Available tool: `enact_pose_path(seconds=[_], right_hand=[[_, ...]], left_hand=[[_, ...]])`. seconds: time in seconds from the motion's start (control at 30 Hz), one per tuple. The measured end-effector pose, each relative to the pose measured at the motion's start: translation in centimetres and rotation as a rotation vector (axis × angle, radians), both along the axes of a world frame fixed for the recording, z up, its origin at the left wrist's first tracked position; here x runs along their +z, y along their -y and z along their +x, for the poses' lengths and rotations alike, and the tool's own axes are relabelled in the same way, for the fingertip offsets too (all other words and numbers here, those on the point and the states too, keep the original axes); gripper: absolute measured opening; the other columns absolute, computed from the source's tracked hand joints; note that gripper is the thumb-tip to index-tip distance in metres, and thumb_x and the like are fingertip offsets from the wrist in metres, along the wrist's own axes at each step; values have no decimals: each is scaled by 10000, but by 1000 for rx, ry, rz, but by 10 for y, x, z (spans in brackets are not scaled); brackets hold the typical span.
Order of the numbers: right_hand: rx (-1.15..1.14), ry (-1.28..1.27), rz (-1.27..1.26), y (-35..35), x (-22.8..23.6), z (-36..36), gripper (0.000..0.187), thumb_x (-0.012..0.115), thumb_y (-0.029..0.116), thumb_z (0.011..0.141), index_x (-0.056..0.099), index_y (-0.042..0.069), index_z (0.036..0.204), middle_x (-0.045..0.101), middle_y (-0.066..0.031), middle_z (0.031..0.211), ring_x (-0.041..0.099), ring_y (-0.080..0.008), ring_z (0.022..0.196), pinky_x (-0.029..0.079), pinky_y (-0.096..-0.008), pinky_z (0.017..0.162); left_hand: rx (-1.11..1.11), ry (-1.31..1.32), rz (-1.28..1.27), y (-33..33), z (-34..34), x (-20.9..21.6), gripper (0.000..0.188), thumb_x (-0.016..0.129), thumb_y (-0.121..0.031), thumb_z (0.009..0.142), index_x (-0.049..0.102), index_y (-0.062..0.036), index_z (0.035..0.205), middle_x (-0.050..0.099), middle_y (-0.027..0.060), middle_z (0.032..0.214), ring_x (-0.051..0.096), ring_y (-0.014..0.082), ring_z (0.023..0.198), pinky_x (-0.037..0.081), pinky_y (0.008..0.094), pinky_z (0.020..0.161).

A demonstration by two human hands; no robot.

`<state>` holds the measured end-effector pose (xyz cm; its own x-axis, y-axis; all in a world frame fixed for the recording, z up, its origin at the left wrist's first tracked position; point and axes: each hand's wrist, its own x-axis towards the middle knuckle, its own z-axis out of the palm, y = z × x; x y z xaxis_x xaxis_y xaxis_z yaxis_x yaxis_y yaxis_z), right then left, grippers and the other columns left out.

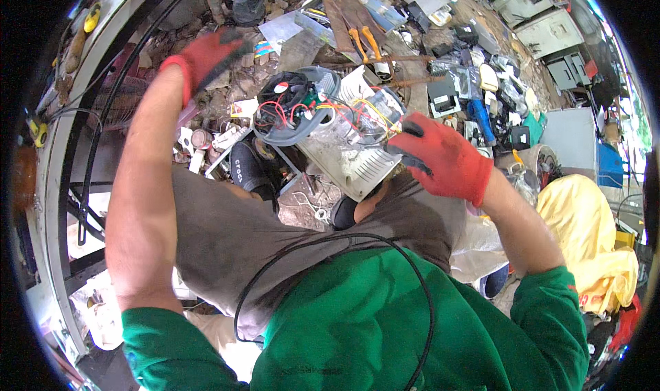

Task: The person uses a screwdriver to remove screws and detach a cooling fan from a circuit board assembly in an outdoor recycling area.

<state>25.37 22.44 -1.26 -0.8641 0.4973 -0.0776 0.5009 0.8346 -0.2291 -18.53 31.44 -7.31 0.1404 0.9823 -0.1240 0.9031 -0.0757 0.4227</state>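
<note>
two gloved hands apart. left hand stretched out, well away from grey plastic housing; blurred, cannot tell if anything is held. right hand half-curled at loose wires; pinch or bare touch, cannot tell. housing sits between legs, overlapping white vented casing. risk: sharp tug could tear thin wires from their ends; casing, seemingly propped askew, could tip if pressed on one edge.

Left hand, upper left of the frame, is kinda smeared, can't tell if it's holding anything. Green shirt gets chopped by the bottom edge.
</note>
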Motion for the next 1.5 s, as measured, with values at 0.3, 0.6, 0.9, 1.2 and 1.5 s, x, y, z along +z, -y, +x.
enact_pose_path(seconds=[0.3, 0.6, 0.9, 1.2, 1.5], right_hand=[[-241, 94, -30, 22, 1, -15, 535, 710, 136, 784, 522, 82, 1281, 552, -225, 1148, 601, -435, 1016, 515, -462, 861], [-462, 10, -56, 32, 2, -10, 542, 676, 217, 841, 470, 69, 1320, 576, -221, 1112, 640, -414, 950, 543, -481, 780], [-272, 9, 23, 32, -4, -3, 462, 700, 248, 827, 528, 123, 1237, 584, -197, 1058, 641, -412, 918, 542, -479, 751], [-480, -26, -9, 43, -5, -4, 528, 705, 232, 820, 495, 132, 1294, 581, -191, 1041, 644, -413, 863, 540, -487, 710], [-448, -90, -8, 47, -13, -4, 503, 701, 218, 821, 519, 118, 1279, 562, -201, 1071, 632, -414, 872, 531, -484, 734]], left_hand=[[290, 879, -876, -4, 31, -76, 426, 714, -214, 884, 639, -65, 1276, 719, 43, 1096, 643, 102, 937, 554, 341, 808], [95, 537, -654, -2, 38, -39, 407, 728, -95, 784, 687, -102, 1189, 730, 26, 1007, 636, 108, 871, 556, 338, 757], [133, 454, -682, -3, 52, -42, 290, 628, -222, 923, 704, -48, 1141, 725, 49, 1006, 662, 126, 831, 552, 326, 750], [145, 510, -678, -6, 44, -55, 393, 708, -224, 846, 693, -66, 1206, 717, 6, 1001, 630, 108, 824, 514, 276, 701], [25, 444, -601, -5, 38, -52, 482, 713, -184, 840, 634, -61, 1299, 702, 51, 1126, 628, 132, 918, 523, 299, 796]])
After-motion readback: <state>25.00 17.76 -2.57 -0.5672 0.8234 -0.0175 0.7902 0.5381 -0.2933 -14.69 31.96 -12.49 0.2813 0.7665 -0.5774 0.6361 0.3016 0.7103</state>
